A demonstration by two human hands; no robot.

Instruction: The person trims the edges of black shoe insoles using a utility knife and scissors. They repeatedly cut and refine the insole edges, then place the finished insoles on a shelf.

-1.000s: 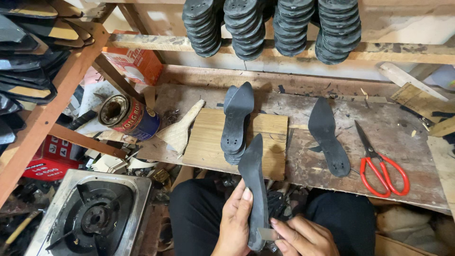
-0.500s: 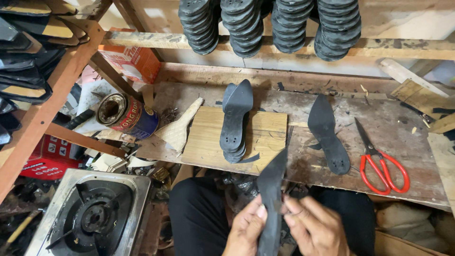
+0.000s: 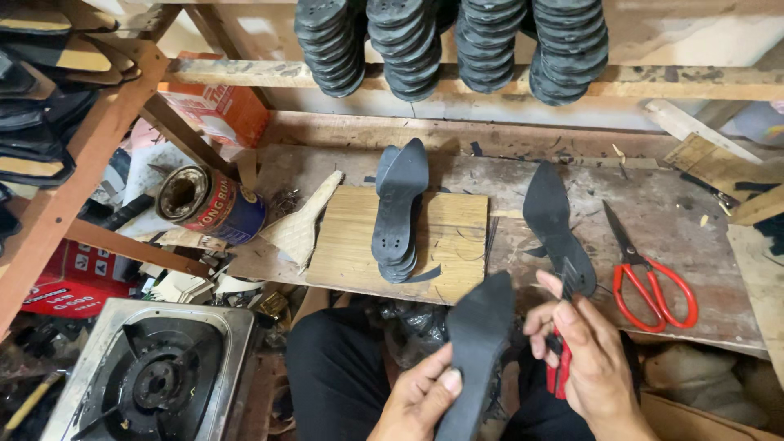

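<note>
1. Left hand (image 3: 420, 400) – clenched on a black sole piece (image 3: 476, 343), thumb on its face, held over the lap, in front of the counter (image 3: 670, 212).
2. Right hand (image 3: 584, 359) – grasping a red-handled cutter (image 3: 562, 359), blade up near the sole's edge.
3. On counter: stack of soles (image 3: 398, 212) on a wood board (image 3: 457, 237), single sole (image 3: 555, 224), red scissors (image 3: 649, 273) w/ blades shut.
4. Left side: tin can (image 3: 208, 200), gas burner (image 3: 155, 376).
</note>
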